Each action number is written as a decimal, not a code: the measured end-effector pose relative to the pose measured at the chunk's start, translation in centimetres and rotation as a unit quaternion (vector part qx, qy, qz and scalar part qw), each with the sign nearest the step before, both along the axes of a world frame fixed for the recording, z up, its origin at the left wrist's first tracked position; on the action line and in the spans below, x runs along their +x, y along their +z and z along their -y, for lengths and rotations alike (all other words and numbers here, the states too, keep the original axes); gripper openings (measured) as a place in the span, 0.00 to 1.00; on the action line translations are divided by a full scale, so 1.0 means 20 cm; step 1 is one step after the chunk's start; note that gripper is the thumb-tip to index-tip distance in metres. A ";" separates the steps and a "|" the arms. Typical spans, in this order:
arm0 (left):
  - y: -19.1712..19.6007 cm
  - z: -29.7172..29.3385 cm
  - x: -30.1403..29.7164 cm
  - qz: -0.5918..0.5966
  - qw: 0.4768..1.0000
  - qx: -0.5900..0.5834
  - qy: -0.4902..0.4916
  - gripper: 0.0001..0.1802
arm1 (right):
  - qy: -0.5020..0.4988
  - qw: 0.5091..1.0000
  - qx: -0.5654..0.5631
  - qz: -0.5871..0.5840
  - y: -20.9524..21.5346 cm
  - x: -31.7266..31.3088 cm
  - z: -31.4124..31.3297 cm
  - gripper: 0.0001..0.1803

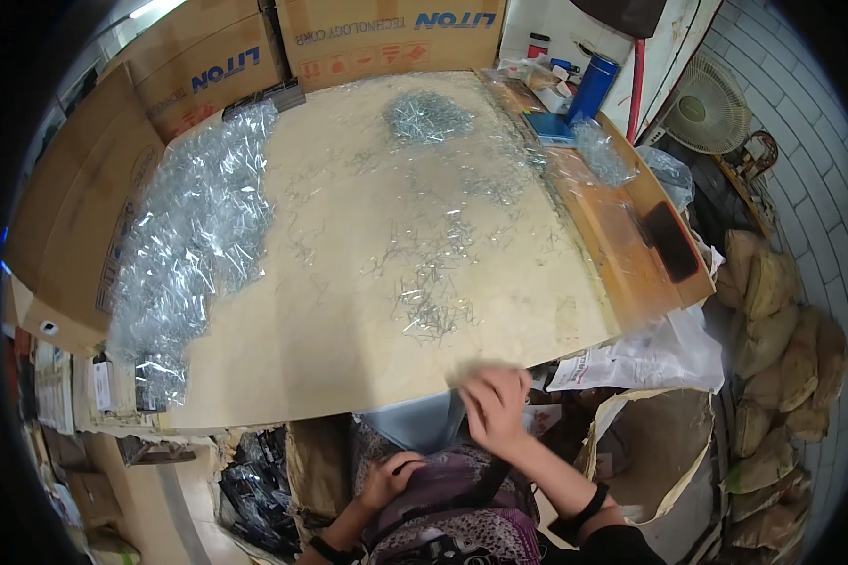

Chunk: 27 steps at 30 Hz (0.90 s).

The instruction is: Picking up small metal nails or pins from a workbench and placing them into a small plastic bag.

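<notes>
My right hand (493,405) is raised at the table's front edge. Its fingers are bent and the tips are smeared by motion, so what they hold is hidden. Low in front of my lap, my left hand (386,478) has its fingers curled in; nothing in them can be made out. Between the hands and the table edge sits a grey-blue tray or pan (410,424). Beyond my right hand, thin shiny wire-like pieces (433,306) lie scattered over the tan tabletop (301,367). A denser heap of such pieces (429,117) rests at the far side.
A large pile of shiny pieces (198,226) covers the table's left side by cardboard boxes (85,198). At right are a blue cylinder (592,87), a blue scale-like device (548,129) and a fan (709,104). An open sack (655,452) and stacked brown sacks (773,348) stand lower right.
</notes>
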<state>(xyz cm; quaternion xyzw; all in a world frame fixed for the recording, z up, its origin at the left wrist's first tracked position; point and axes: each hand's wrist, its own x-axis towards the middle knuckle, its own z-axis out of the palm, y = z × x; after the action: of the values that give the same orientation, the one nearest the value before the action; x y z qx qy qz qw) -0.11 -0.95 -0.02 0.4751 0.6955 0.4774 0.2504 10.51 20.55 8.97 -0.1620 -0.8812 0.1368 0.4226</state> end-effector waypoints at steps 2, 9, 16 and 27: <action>0.08 -0.05 -0.01 -0.014 1.000 0.002 -0.019 0.09 | 0.036 0.991 -0.065 0.113 0.24 -0.18 -0.16 0.24; 0.13 -0.08 -0.01 -0.016 1.000 0.022 -0.014 0.09 | 0.080 0.975 -0.089 0.187 0.19 -0.46 -0.40 0.24; 0.14 -0.07 0.00 0.037 0.999 0.017 0.007 0.08 | 0.103 0.971 -0.184 0.116 0.19 -0.41 -0.30 0.26; 0.15 -0.07 0.01 0.060 0.998 0.019 0.011 0.07 | 0.204 0.941 -0.111 0.247 0.21 -0.49 -0.14 0.33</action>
<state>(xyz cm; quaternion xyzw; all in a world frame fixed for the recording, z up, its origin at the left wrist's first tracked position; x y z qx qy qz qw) 0.08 0.51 3.06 0.4428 0.6750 0.5208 0.2775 0.61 23.28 13.19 -0.0534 -0.9512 0.2730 0.1337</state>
